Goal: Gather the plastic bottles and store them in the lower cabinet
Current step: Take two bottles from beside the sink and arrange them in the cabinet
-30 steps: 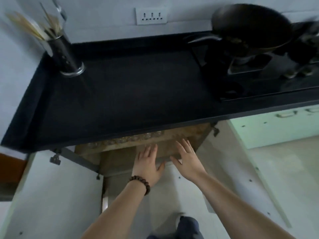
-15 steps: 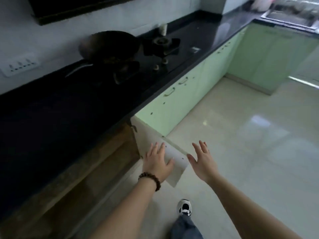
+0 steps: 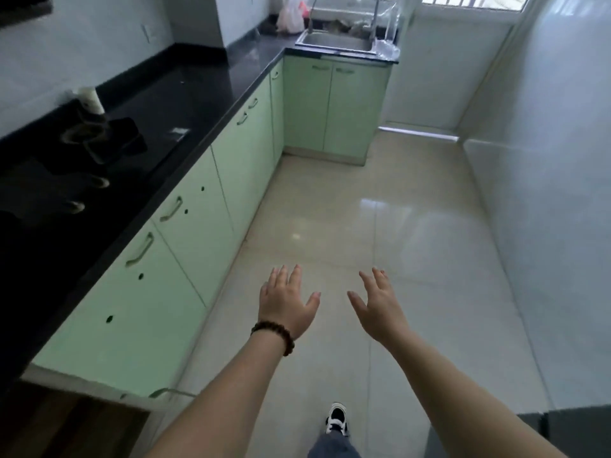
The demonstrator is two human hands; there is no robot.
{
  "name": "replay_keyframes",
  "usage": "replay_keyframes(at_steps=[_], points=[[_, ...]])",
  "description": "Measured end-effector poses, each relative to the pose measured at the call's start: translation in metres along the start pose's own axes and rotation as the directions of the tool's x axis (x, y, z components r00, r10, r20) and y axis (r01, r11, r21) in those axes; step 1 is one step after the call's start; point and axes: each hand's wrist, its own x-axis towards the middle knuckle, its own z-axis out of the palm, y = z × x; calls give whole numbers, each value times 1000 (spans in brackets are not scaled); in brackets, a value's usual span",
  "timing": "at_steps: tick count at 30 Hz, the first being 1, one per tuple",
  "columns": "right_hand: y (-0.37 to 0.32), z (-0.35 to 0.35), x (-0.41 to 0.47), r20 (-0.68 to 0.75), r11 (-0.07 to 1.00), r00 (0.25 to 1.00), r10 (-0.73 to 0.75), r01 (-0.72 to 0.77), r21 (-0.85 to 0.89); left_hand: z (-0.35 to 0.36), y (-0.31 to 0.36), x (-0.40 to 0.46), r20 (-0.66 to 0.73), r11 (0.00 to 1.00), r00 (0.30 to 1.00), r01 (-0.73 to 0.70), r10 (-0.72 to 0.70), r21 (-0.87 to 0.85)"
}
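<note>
Both hands are empty, fingers spread: the left hand (image 3: 285,304) and right hand (image 3: 380,305) float side by side above the floor (image 3: 413,233), touching nothing. Clear bottles (image 3: 388,34) appear to stand far ahead, slightly right, at the sink (image 3: 334,41) on the end bench (image 3: 211,84). The right hand looks marginally nearer; the open cabinet (image 3: 66,421) lies low left.

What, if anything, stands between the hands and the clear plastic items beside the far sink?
Nothing visible. Left hand and right hand are open and hold nothing, over bare floor that runs to the sink. The clear plastic items are too blurred to confirm as bottles.
</note>
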Motion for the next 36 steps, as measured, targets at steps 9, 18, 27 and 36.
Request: replay_keyframes(at_steps=[9,18,27,36], points=[[41,-101,182,-76,1000,997,12,-13,-8,1,108,183,19,999,999,-38,38,-29],[49,-132,366,-93,999,996,2,1,33,-4,145,370,-13,999,999,-51,51,-15],[26,-180,606,-143,996,988,49,-38,78,-29,178,620,19,993,993,-119,118,18],[37,-233,782,-209,988,969,129,-108,111,-44,242,810,36,979,979,-204,203,19]])
